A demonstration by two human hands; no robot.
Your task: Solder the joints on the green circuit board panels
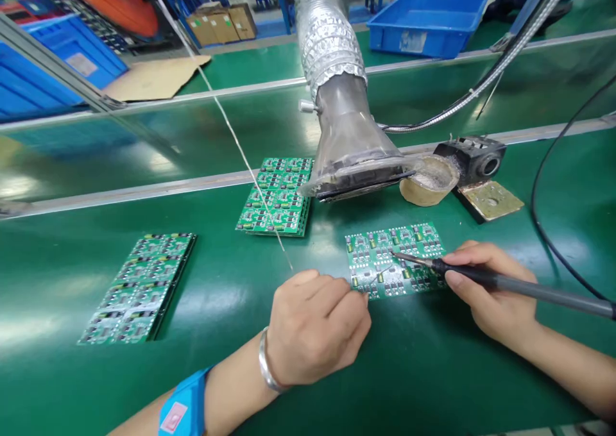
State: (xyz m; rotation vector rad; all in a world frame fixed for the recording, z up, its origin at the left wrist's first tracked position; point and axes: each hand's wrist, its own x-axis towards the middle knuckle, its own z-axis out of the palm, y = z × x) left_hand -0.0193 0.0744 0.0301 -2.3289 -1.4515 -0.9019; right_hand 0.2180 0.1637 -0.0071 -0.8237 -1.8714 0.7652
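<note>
A soldering iron [495,277] lies in my right hand [500,288], its fingers closed round the black grip. The iron's tip meets or hovers just over the upper middle of a green circuit board panel [418,282]; contact cannot be made out. My left hand [320,327] is closed at the panel's left edge. From above, a strand of solder wire [231,128] runs down into that fist, and a short thin end sticks out over the board. The fingertips of my left hand are hidden behind its knuckles.
Stacked circuit board panels stand behind my left hand [276,199] and at the left [137,288]. A fume extractor hood [356,141] hangs low over the bench. Behind the board are a round pot [428,183] and an iron stand with sponge [491,199]. A cable [539,218] curves at right.
</note>
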